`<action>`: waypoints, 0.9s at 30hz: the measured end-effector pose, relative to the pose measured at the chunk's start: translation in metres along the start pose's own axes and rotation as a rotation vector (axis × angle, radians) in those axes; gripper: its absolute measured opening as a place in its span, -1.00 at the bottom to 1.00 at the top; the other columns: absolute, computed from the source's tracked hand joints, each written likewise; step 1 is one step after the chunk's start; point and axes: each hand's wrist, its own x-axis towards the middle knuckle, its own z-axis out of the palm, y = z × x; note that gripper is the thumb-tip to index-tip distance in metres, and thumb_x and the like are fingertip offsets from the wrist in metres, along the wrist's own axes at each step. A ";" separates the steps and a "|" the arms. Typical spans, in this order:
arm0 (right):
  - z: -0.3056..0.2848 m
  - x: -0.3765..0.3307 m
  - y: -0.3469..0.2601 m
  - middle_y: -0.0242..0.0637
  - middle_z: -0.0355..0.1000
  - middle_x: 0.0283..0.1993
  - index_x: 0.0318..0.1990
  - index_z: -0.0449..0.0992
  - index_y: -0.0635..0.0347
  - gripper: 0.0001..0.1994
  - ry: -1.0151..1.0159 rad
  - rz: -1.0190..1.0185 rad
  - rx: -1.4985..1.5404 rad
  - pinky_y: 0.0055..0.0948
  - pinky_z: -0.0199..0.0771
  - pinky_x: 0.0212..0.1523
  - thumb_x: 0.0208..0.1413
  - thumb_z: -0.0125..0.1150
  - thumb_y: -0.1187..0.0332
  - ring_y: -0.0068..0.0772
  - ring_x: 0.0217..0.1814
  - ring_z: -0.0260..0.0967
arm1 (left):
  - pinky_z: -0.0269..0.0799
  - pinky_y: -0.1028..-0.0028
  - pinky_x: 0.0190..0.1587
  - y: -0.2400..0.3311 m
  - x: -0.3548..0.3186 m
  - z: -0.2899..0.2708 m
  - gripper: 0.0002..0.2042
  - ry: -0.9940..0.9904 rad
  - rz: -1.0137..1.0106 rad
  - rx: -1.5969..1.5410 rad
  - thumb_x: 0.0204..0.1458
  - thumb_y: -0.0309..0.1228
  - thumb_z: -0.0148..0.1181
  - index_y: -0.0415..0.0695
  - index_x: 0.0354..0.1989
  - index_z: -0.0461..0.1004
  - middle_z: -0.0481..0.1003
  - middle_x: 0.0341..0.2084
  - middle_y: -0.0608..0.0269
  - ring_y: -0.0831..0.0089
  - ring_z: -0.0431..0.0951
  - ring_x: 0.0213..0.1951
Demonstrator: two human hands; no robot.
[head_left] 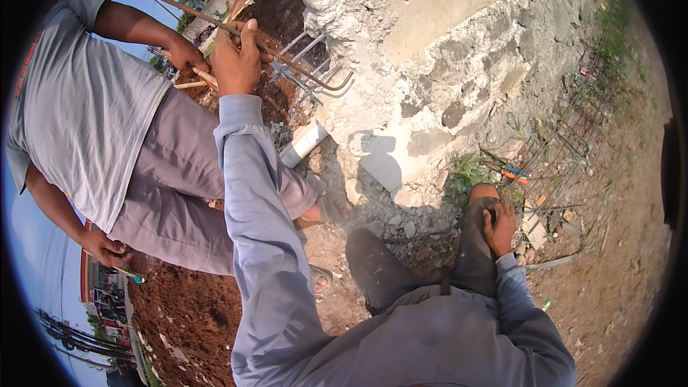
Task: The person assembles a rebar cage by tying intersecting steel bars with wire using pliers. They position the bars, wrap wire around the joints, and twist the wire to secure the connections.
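Note:
My left hand (239,63) is raised and closed around a long, thin, rusty steel rod (288,62). One end of the rod bends into a hook close to the broken concrete (373,64), beside several grey reinforcing bars (309,47) that stick out of it. From my grip the rod runs up and left, past the co-worker's arm. Low on the right, my right hand (502,228) lies on my bent knee (483,193), holding nothing I can see; its fingertips are partly hidden.
A co-worker (93,93) stands close on my left, one hand (188,57) on a wooden handle (205,77). A white pipe (304,143) juts out below the bars. Rubble (408,229) lies before my knees, wire bars (573,129) and an orange-handled tool (514,175) to the right.

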 end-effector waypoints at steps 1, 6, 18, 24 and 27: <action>0.001 0.001 0.001 -0.08 0.34 -0.19 -0.26 0.46 0.21 -0.82 0.020 -0.024 -0.009 -0.04 0.19 -0.02 0.09 0.19 0.28 0.05 -0.02 0.23 | 0.47 0.50 -0.65 0.000 0.009 -0.001 -0.69 -0.010 0.009 0.063 0.21 -0.23 0.16 -0.29 -0.22 0.38 0.51 -0.62 0.16 0.44 0.56 -0.66; -0.007 0.001 0.003 -0.07 0.33 -0.24 -0.29 0.46 0.23 -0.82 0.076 -0.024 -0.050 -0.08 0.20 -0.10 0.10 0.18 0.29 0.04 -0.10 0.25 | 0.49 0.46 -0.65 0.022 0.046 0.002 -0.68 -0.049 0.109 0.179 0.20 -0.22 0.15 -0.31 -0.21 0.40 0.53 -0.62 0.14 0.39 0.59 -0.65; -0.009 -0.005 0.018 -0.07 0.35 -0.20 -0.30 0.46 0.18 -0.84 0.086 -0.001 0.014 0.01 0.16 0.04 0.08 0.18 0.29 0.11 -0.06 0.24 | 0.50 0.24 -0.35 -0.001 0.123 0.006 -0.73 -0.026 0.415 0.470 0.24 -0.25 0.05 -0.27 -0.21 0.41 0.59 -0.51 0.06 0.10 0.63 -0.44; -0.014 -0.009 0.012 -0.08 0.30 -0.29 -0.33 0.42 0.23 -0.86 0.125 -0.053 -0.027 -0.06 0.20 -0.05 0.09 0.18 0.35 0.05 -0.16 0.24 | 0.51 0.36 -0.42 -0.010 0.102 0.037 -0.80 -0.233 0.182 0.177 0.25 -0.34 0.02 -0.27 -0.20 0.36 0.58 -0.53 0.12 0.31 0.60 -0.53; -0.016 -0.009 0.013 -0.09 0.31 -0.29 -0.34 0.43 0.23 -0.87 0.133 -0.050 0.008 -0.06 0.21 -0.07 0.07 0.20 0.37 0.05 -0.16 0.24 | 0.55 0.38 -0.48 -0.017 0.104 0.037 -0.82 -0.312 -0.008 0.053 0.28 -0.37 -0.03 -0.27 -0.17 0.32 0.58 -0.50 0.10 0.36 0.58 -0.55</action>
